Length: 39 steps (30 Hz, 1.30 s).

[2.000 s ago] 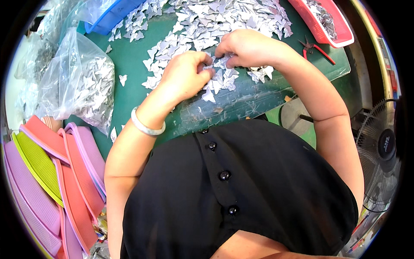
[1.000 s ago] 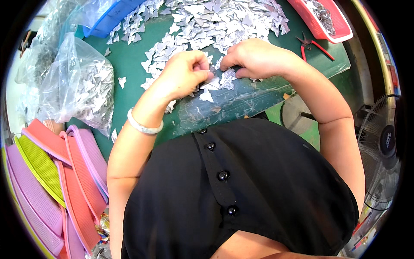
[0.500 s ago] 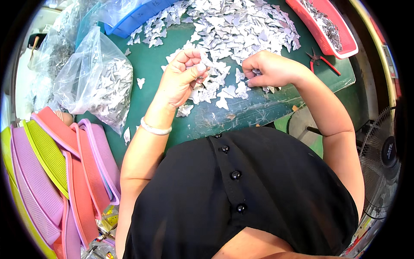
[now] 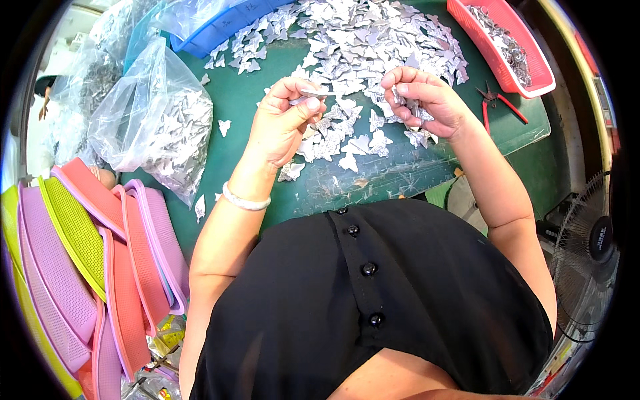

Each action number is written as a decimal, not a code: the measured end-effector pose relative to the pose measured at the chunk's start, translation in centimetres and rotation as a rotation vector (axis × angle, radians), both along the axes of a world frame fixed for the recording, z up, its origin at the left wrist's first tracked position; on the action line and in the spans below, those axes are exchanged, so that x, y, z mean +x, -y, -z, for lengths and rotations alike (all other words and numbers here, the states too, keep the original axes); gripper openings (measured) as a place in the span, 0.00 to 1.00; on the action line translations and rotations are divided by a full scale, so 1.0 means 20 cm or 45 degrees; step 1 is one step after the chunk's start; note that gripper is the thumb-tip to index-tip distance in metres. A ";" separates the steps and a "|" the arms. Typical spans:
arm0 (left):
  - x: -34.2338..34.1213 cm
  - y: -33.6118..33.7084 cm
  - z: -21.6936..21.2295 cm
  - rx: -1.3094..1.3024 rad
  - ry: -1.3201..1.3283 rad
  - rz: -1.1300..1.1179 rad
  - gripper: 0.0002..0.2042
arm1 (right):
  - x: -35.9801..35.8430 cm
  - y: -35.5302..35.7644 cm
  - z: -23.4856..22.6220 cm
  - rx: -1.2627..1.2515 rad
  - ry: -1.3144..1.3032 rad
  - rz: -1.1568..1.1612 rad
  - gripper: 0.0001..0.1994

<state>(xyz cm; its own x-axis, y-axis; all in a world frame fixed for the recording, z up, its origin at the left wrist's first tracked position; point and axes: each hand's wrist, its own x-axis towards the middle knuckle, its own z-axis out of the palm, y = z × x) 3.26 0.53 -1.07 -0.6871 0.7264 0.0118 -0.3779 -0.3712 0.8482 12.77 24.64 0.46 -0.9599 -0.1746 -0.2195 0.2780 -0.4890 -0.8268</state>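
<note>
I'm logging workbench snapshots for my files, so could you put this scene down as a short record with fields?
Left hand: pinches a thin silver piece between thumb and fingers
Right hand: fingers curled, apparently around small silver pieces
Table: green, scuffed along the near edge
Pile: many flat silver pieces, spread beyond the hands
Left side: clear bag of similar pieces; overlapping coloured baskets
Far left: blue tray
Right side: red basket of metal parts; red-handled pliers; fan
</note>
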 end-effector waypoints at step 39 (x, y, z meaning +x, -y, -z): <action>0.11 -0.06 -0.12 -0.515 -0.025 -0.229 0.10 | -0.05 0.31 -0.07 2.140 -1.594 0.490 0.06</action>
<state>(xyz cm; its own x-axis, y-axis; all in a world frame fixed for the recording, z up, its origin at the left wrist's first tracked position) 5.53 1.79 1.35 -0.8056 0.5439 -0.2348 -0.3201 -0.0660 0.9451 11.81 18.35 1.92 -0.6164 -0.3515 0.7046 -0.5358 0.8430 -0.0482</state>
